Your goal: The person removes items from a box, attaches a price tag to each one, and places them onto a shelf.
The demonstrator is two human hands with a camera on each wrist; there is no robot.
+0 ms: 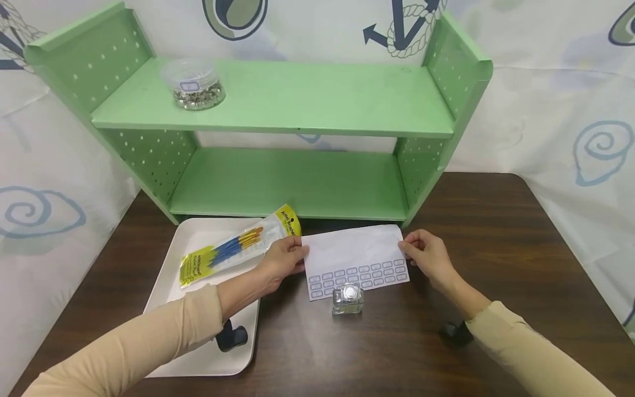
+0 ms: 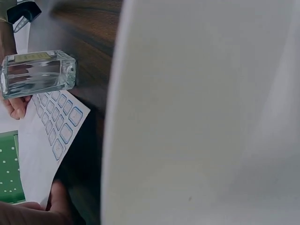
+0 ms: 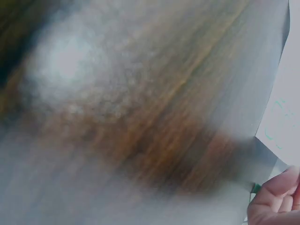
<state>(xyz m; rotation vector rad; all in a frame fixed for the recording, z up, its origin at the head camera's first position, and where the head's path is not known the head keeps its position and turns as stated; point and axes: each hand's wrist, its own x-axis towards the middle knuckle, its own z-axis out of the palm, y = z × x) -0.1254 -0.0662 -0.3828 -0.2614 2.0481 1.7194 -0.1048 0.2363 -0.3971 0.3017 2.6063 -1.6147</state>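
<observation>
A white sheet of labels, with rows of small blue-outlined stickers along its near part, is stretched between both hands. My left hand pinches its left edge between thumb and fingers. At the opposite edge, my right hand pinches the sheet's right side. Just in front of the sheet, a small clear glass bottle stands on the table and overlaps its near edge in the head view. The left wrist view shows the bottle beside the sticker rows.
A white tray lies at left, bearing a pack of artist brushes under the left forearm's far side. Behind stands a green two-tier shelf. On its top tier sits a clear round jar of small metallic pieces. Dark wooden table extends rightward.
</observation>
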